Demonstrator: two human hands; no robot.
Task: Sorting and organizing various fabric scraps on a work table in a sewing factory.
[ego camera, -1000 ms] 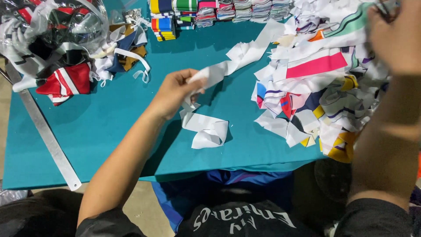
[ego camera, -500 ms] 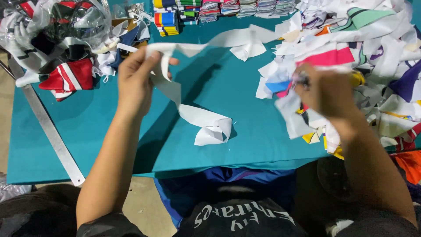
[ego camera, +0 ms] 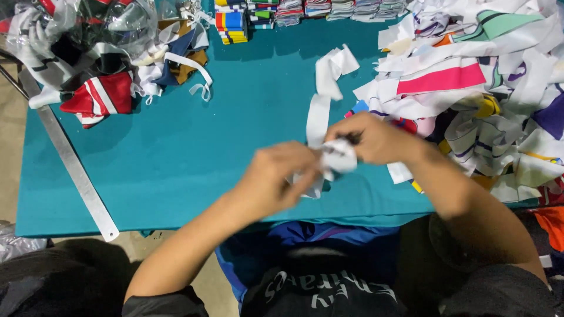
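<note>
Head view is showing the left hand [ego camera: 276, 179] and right hand [ego camera: 376, 140] meeting above the teal desk [ego camera: 194, 158], both grips pinching a bunched white fabric strip [ego camera: 339, 157] between them, its tail trailing toward the scrap pile [ego camera: 482, 100].

A single head-worn camera looks steeply down from just above the seated person, facing away from the body across the teal cloth-covered tabletop [ego camera: 176, 158]; forearms fill the near edge, folded fabric stacks [ego camera: 329, 9] the far edge.
</note>
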